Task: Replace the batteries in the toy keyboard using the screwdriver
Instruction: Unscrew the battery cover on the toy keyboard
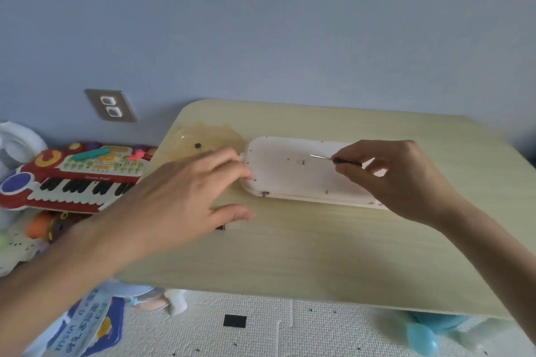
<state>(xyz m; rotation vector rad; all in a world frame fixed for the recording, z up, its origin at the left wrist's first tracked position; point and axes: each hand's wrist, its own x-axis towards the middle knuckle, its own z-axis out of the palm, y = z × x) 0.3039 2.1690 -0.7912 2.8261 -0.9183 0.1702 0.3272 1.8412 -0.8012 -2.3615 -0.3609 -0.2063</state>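
Little is looking finished: the toy keyboard is lying face-down mid-table, the right hand pinching the screwdriver toward nine o'clock, the left hand spreading open at its nine-o'clock end.

Near half of table: bare wood, open to approach from the front edge. Far strip beyond toy keyboard: bare, open. Far-left corner: blocked by clear dish, just beside the keyboard's left end. Left flank: taken up by left hand, spread flat, fingertips at the keyboard's left end. Above the keyboard's right half: right hand with screwdriver, tip over the middle. Right edge of table: bare.
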